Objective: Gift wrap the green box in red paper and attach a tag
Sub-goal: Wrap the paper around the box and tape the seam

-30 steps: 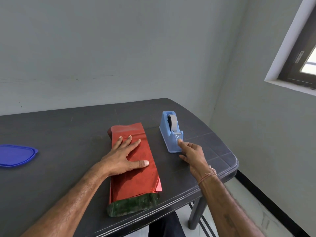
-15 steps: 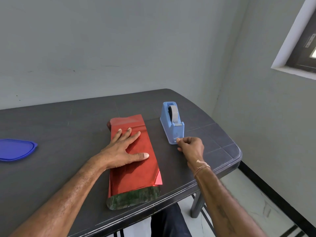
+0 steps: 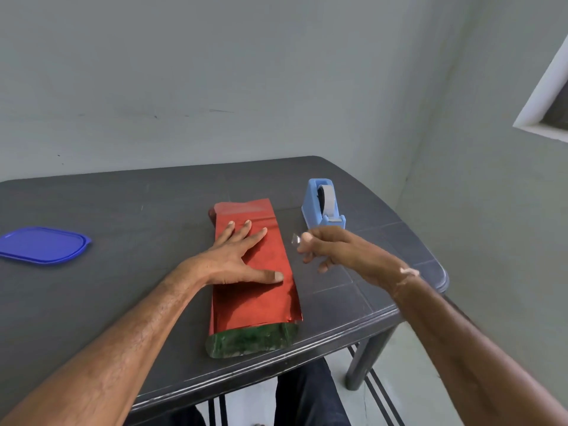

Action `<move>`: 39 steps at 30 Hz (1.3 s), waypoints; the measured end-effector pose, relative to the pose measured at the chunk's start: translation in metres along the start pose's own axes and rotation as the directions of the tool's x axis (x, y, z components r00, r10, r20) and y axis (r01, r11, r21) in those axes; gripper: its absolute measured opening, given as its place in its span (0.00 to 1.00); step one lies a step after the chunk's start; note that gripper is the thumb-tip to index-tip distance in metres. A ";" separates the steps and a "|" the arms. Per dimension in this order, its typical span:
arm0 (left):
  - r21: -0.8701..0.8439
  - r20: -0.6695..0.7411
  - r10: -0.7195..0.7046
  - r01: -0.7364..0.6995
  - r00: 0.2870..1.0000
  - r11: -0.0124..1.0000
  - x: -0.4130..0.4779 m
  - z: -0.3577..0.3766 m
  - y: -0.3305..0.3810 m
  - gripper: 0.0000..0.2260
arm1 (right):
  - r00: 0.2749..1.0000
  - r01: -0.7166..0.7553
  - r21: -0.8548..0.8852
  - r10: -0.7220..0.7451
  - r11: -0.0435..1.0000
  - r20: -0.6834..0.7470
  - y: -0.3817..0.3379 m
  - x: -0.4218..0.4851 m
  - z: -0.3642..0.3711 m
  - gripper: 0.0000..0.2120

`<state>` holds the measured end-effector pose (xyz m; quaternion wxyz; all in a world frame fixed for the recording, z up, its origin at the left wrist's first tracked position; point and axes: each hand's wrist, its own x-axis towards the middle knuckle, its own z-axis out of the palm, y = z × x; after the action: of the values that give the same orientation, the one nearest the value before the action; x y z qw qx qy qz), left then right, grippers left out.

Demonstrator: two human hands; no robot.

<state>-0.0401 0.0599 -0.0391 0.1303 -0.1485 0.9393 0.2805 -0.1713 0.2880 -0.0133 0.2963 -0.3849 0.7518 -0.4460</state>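
On the dark grey plastic surface [image 3: 92,210] in front of me lies one long green box [image 3: 252,339], set lengthwise away from me, with one sheet of shiny red paper [image 3: 255,302] folded over it. The paper covers the top, while the near end of the box shows bare green close to the front edge of the surface.

My left hand [image 3: 233,259] lies flat on the red paper. Its fingers [image 3: 246,232] are straight and spread, and the thumb stretches toward the paper's right edge, pressing the sheet down.

My right hand [image 3: 338,250] hovers just right of the box, apart from it. Its fingers [image 3: 307,239] are curled, with thumb and forefinger pinching one small piece of clear tape [image 3: 295,239] that sticks out toward the paper.

Just beyond that hand stands one light blue plastic tape dispenser [image 3: 313,210] holding a single grey roll [image 3: 328,199]. Well off to the left lies one flat blue plastic lid [image 3: 43,245]. One white window frame [image 3: 541,96] shows on the wall at right.
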 end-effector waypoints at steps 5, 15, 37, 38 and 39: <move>0.002 0.032 -0.007 0.006 0.999 1.000 -0.002 -0.002 0.002 0.68 | 0.977 -0.004 -0.321 0.071 0.947 0.199 -0.034 0.023 0.005 0.18; 0.048 0.061 -0.020 0.017 0.998 0.999 0.002 -0.003 0.003 0.67 | 0.940 -0.049 -0.480 0.203 0.876 0.275 -0.032 0.031 0.015 0.15; 0.044 0.037 -0.016 0.015 0.999 0.999 0.004 0.001 0.000 0.65 | 0.962 -0.061 -0.562 0.200 0.825 0.188 -0.011 0.037 0.019 0.22; 0.044 0.039 -0.017 0.016 0.999 0.999 0.004 0.001 0.000 0.65 | 0.961 -0.069 -0.551 0.203 0.832 0.186 -0.008 0.037 0.019 0.22; 0.045 0.041 -0.019 0.017 0.999 0.999 0.004 0.001 0.000 0.65 | 0.960 -0.080 -0.533 0.208 0.842 0.185 -0.006 0.037 0.019 0.23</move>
<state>-0.0436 0.0598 -0.0406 0.1553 -0.1483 0.9411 0.2614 -0.1742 0.2463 -0.0198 0.3008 -0.4430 0.8305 -0.1532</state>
